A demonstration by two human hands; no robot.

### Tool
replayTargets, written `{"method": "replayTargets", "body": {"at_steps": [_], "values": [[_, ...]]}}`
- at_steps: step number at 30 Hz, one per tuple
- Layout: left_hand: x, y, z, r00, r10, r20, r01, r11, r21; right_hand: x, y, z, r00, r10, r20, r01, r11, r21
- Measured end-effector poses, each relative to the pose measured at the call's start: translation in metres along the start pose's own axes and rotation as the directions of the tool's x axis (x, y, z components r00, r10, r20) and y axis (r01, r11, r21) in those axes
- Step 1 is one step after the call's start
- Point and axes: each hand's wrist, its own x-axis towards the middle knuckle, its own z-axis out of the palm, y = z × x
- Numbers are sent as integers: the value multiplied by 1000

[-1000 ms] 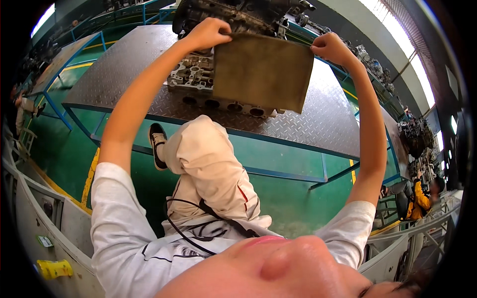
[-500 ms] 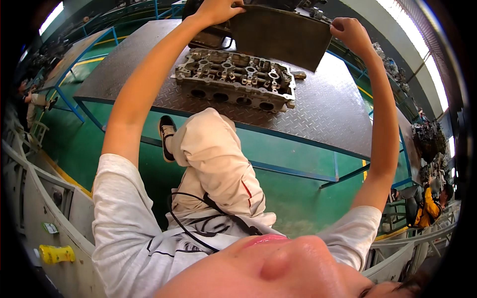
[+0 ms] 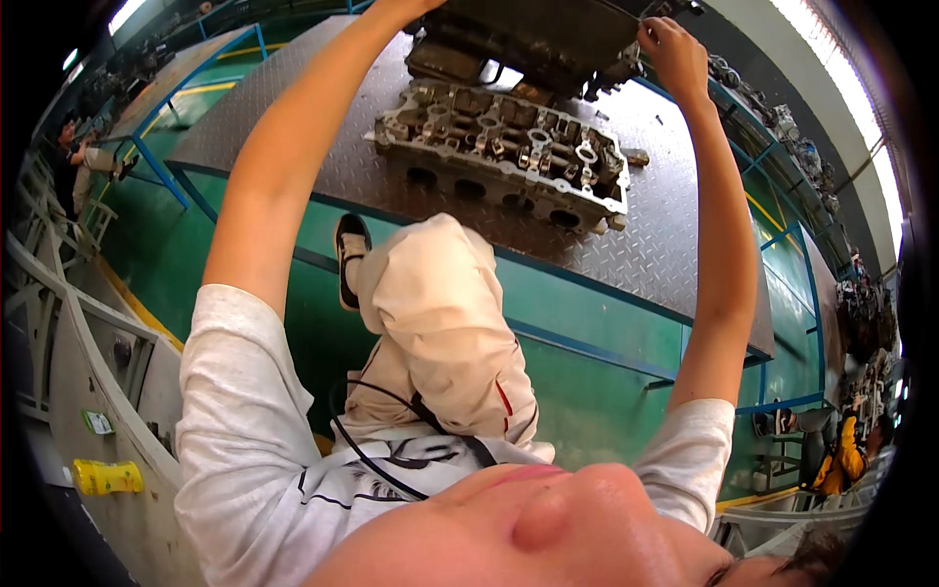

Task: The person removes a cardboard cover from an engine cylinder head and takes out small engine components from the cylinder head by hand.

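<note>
A thin, dark flat panel [image 3: 548, 34] is raised at the top of the view, its upper part cut off. My right hand [image 3: 675, 59] has its fingers curled closed on the panel's right edge. At the opposite corner, my left hand [image 3: 416, 5] is against the panel; its fingers run out of the picture, but half a second ago they were pinching that corner. Nearer me, a metal engine cylinder head [image 3: 504, 157] lies on the tread-plate table [image 3: 313, 161], with round ports along its front side. Behind it stands a dark engine part [image 3: 450, 61], partly hidden by the panel.
Blue rails [image 3: 587, 352] frame the table below. Small loose pieces [image 3: 659, 120] lie on its right part. A yellow bottle [image 3: 108, 477] stands on a pale ledge at the lower left. People sit far left and far right, and engine parts line the right wall.
The panel has risen and tilted away, uncovering the dark parts behind the cylinder head. Both hands have moved up with it, the left mostly out of view. The whole view has shifted slightly.
</note>
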Motion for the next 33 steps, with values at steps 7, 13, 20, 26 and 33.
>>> {"method": "replayTargets", "body": {"at_steps": [7,13,20,26,33], "values": [[-124,-6,69,891,30,452,-83,992,99,-102,-45,75,939,-39,343,8,996,93],[-177,12,95,750,-7,661,106,988,-110,-142,-61,71,789,-2,614,-108,984,141],[-155,55,83,688,45,725,291,898,-331,-135,-87,53,655,-6,755,-298,916,267],[-154,87,99,564,147,812,312,873,-375,-131,-104,59,589,2,808,-309,924,223],[-148,91,102,441,102,892,200,958,-208,-126,-117,64,571,29,820,-288,943,167]]}}
